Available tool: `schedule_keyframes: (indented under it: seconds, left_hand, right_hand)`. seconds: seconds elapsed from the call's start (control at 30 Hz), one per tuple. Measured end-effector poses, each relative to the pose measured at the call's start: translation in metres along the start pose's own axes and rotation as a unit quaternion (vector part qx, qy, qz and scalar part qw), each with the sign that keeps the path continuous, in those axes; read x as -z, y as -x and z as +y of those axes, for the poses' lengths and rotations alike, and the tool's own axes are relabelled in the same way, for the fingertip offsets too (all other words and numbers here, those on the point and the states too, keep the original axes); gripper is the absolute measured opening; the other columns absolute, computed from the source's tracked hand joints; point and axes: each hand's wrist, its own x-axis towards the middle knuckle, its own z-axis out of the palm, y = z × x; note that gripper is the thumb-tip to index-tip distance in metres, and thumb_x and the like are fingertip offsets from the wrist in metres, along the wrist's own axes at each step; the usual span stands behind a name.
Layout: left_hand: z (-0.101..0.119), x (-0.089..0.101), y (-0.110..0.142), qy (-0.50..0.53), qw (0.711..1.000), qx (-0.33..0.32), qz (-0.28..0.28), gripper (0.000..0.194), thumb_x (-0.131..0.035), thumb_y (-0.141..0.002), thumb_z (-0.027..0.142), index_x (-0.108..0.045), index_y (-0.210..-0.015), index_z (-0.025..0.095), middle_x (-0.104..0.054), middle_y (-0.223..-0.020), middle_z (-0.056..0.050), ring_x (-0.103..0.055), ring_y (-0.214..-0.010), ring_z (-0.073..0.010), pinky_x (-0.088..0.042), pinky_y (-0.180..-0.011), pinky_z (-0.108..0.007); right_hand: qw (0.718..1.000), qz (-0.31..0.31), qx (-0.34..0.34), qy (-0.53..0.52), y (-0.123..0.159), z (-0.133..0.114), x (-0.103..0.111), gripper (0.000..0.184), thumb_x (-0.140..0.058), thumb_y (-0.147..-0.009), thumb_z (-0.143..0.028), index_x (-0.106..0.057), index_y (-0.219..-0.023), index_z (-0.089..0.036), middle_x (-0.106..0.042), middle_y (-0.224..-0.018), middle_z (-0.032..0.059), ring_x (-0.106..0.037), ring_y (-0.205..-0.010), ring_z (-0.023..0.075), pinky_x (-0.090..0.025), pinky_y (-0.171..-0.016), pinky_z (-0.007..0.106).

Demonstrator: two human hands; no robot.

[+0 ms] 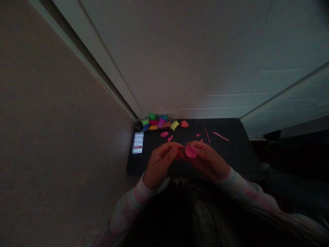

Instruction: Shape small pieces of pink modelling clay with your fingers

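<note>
Over the front of the dark table, my right hand (209, 157) pinches a small pink, rounded, dished piece that looks like modelling clay (191, 151). My left hand (161, 161) is close by on the left, thumb and fingertips pressed together. Whatever lies between those fingertips, if anything, is too dim to make out. Beyond my hands lie a pink oval lump (165, 134) and a smaller pink scrap (170, 138). Farther right are a tiny pink piece (198, 135), a thin pink stick tool (207, 134) and a pink knife-like tool (220, 136).
Colourful clay packets (161, 122) are heaped at the table's back left, with an orange crumpled piece (184, 124) to their right. A lit phone (138, 142) lies at the left edge of the dark table (231, 154). A pale panel (164, 68) rises behind.
</note>
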Motion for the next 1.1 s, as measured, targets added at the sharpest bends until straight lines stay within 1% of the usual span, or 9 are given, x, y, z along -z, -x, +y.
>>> schedule_keyframes:
  seconds: [0.13,0.23,0.37,0.47,0.6,0.77,0.9,1.0,1.1]
  left_hand:
    - [0.008,-0.005,0.002,-0.011,1.000,0.006,0.023,0.014,-0.067,-0.067,0.024,-0.066,-0.080,0.019,-0.066,-0.072,0.001,-0.059,-0.063,-0.0116,-0.045,-0.058,-0.022]
    - [0.011,-0.008,0.002,-0.020,0.999,0.011,0.030,0.009,-0.067,-0.066,0.020,-0.065,-0.074,0.019,-0.067,-0.071,0.001,-0.061,-0.063,-0.0121,-0.047,-0.059,-0.022]
    - [0.009,-0.008,0.001,-0.032,0.998,0.014,0.059,0.003,-0.066,-0.068,0.020,-0.065,-0.069,0.018,-0.067,-0.068,0.002,-0.061,-0.062,-0.0115,-0.047,-0.060,-0.022]
    - [0.005,-0.007,0.000,-0.068,0.993,-0.007,0.099,0.009,-0.065,-0.069,0.020,-0.064,-0.078,0.018,-0.067,-0.070,0.001,-0.061,-0.065,-0.0123,-0.046,-0.062,-0.023]
    - [-0.002,-0.006,0.003,-0.180,0.971,-0.082,0.135,0.024,-0.062,-0.073,0.021,-0.059,-0.097,0.021,-0.065,-0.073,0.001,-0.059,-0.064,-0.0123,-0.045,-0.062,-0.023]
    - [-0.009,-0.007,0.005,-0.301,0.929,-0.177,0.125,0.027,-0.057,-0.077,0.020,-0.053,-0.103,0.022,-0.064,-0.077,0.000,-0.061,-0.068,-0.0131,-0.046,-0.068,-0.025]
    - [-0.010,-0.009,0.004,-0.367,0.897,-0.207,0.136,0.019,-0.054,-0.077,0.020,-0.051,-0.096,0.018,-0.063,-0.078,-0.001,-0.059,-0.064,-0.0116,-0.046,-0.061,-0.023]
    - [-0.008,-0.008,0.003,-0.443,0.858,-0.240,0.098,0.006,-0.049,-0.080,0.019,-0.053,-0.083,0.016,-0.062,-0.072,-0.002,-0.058,-0.065,-0.0125,-0.045,-0.059,-0.023]
    - [-0.008,-0.007,0.001,-0.496,0.817,-0.283,0.077,0.011,-0.045,-0.082,0.016,-0.055,-0.079,0.014,-0.062,-0.070,-0.005,-0.057,-0.064,-0.0141,-0.044,-0.057,-0.025]
  right_hand:
    - [0.999,-0.001,-0.030,-0.023,0.000,0.003,-0.001,0.020,-0.073,-0.059,-0.036,-0.064,-0.068,-0.021,-0.057,-0.066,-0.0006,-0.051,-0.060,0.0131,-0.043,-0.059,0.028]
    - [0.999,0.000,-0.031,-0.016,-0.001,0.006,-0.001,0.020,-0.072,-0.061,-0.037,-0.064,-0.068,-0.020,-0.057,-0.064,-0.0011,-0.050,-0.059,0.0119,-0.042,-0.059,0.027]
    - [0.999,0.025,-0.007,0.032,-0.003,0.008,0.003,0.022,-0.070,-0.064,-0.038,-0.065,-0.077,-0.021,-0.060,-0.068,-0.0018,-0.052,-0.062,0.0104,-0.042,-0.060,0.024]
    - [0.992,0.050,0.057,0.104,-0.002,0.009,0.007,0.019,-0.063,-0.074,-0.036,-0.064,-0.088,-0.023,-0.062,-0.075,-0.0013,-0.054,-0.069,0.0114,-0.043,-0.066,0.025]
    - [0.943,0.071,0.177,0.274,0.003,0.007,0.004,0.019,-0.060,-0.077,-0.032,-0.058,-0.094,-0.024,-0.060,-0.076,-0.0011,-0.054,-0.071,0.0134,-0.043,-0.068,0.027]
    - [0.849,0.088,0.252,0.456,0.005,0.006,-0.003,0.011,-0.058,-0.077,-0.023,-0.056,-0.088,-0.021,-0.059,-0.072,-0.0004,-0.054,-0.067,0.0140,-0.044,-0.064,0.027]
    - [0.806,0.112,0.292,0.502,0.004,0.008,-0.003,0.008,-0.054,-0.078,-0.019,-0.056,-0.085,-0.020,-0.062,-0.073,0.0000,-0.056,-0.065,0.0133,-0.046,-0.060,0.025]
    - [0.778,0.115,0.321,0.527,0.004,0.008,-0.003,0.009,-0.053,-0.078,-0.016,-0.055,-0.085,-0.020,-0.063,-0.075,0.0009,-0.058,-0.065,0.0129,-0.047,-0.060,0.024]
    - [0.761,0.106,0.341,0.541,0.004,0.007,-0.004,0.010,-0.052,-0.078,-0.014,-0.054,-0.086,-0.020,-0.063,-0.075,0.0011,-0.059,-0.066,0.0130,-0.048,-0.061,0.024]
